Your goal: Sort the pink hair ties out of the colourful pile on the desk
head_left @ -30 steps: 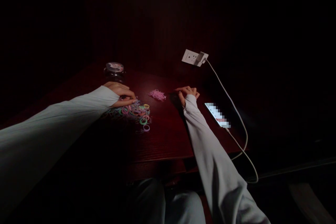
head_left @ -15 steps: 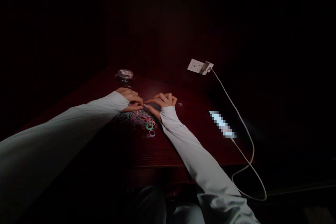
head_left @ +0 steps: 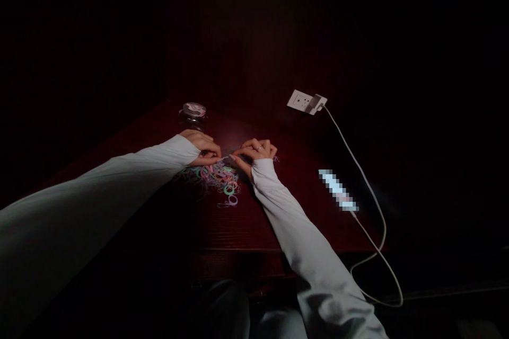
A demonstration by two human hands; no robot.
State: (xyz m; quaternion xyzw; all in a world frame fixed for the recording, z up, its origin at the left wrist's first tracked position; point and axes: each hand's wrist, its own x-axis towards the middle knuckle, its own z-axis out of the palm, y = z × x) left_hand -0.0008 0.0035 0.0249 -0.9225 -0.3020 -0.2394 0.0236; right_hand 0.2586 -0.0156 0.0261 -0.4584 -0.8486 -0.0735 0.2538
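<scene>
Dark red wood forms the table (head_left: 250, 230) in the head view, the single view available. A loose pile of elastic bands (head_left: 214, 174), in green, pink, purple and other pale colours, lies on the table in front of the person, just below the two hands in the view. A green ring (head_left: 229, 189) and a purple ring (head_left: 233, 200) lie at its near edge. The left hand (head_left: 203, 145) is positioned over the far left part of the pile; its thumb and forefinger are together at the tips, clamped on a thin pale band (head_left: 226, 157). The right hand (head_left: 259, 152), with a finger ring (head_left: 260, 148), faces it; its thumb and forefinger tips are at the opposite end of the thin pale band, but whether they are clamped on it cannot be told. Purplish strands (head_left: 277, 158) show just beside the right hand. A lidded jar (head_left: 193, 116) stands beyond the left hand. To the right, well apart from the pile, a phone (head_left: 338, 190) lies connected by a white cable (head_left: 355, 160) to a charger (head_left: 317, 103) plugged into a wall socket (head_left: 298, 99).
</scene>
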